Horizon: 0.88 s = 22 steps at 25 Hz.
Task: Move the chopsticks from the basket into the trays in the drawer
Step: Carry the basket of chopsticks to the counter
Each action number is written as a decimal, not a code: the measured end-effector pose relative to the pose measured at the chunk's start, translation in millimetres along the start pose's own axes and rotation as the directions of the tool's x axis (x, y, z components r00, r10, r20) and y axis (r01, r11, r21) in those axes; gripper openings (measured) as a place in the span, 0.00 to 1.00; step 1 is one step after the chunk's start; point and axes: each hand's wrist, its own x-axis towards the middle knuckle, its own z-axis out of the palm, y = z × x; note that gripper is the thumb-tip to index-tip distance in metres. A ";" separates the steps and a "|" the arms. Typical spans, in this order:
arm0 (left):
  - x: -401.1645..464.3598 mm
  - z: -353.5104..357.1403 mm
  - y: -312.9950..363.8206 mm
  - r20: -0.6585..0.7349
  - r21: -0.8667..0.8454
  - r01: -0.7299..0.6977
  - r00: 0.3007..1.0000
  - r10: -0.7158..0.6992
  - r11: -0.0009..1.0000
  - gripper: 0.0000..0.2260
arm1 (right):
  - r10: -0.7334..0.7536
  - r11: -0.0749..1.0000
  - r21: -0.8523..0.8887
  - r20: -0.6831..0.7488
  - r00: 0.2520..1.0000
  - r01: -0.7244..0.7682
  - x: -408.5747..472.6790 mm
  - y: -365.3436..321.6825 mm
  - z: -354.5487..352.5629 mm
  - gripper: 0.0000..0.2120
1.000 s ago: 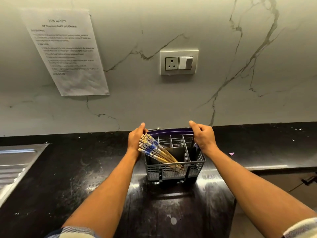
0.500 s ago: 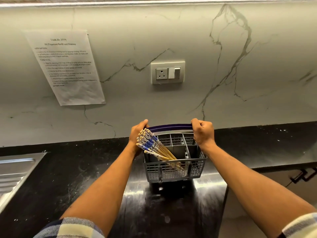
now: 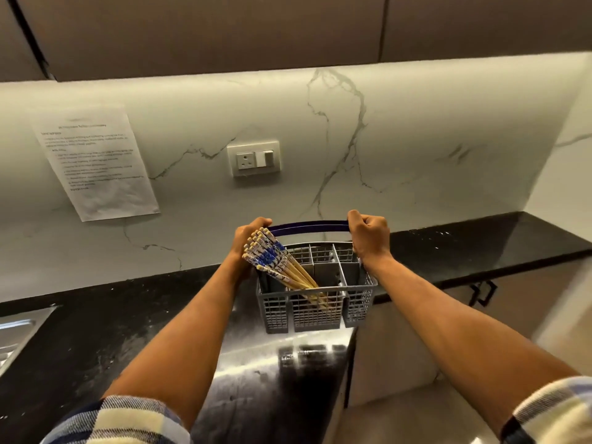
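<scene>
— Why both hands on the handle (image 3: 309, 224)?
— Left grip (image 3: 248, 241) and right grip (image 3: 368, 233) clench it so the basket (image 3: 315, 302), above the worktop (image 3: 96, 331), stays level; chopsticks (image 3: 278, 267) lean inside.

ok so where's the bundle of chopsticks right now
In the head view the chopsticks stand slanted in the left side of the grey basket, patterned ends up against the left hand, below the wall socket.
</scene>
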 end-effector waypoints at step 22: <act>-403.3 314.7 -197.2 0.904 0.408 0.060 0.114 -0.412 0.911 0.10 | 0.134 0.853 0.041 -0.981 0.142 -0.521 -536.5 24.7 -350.8 0.22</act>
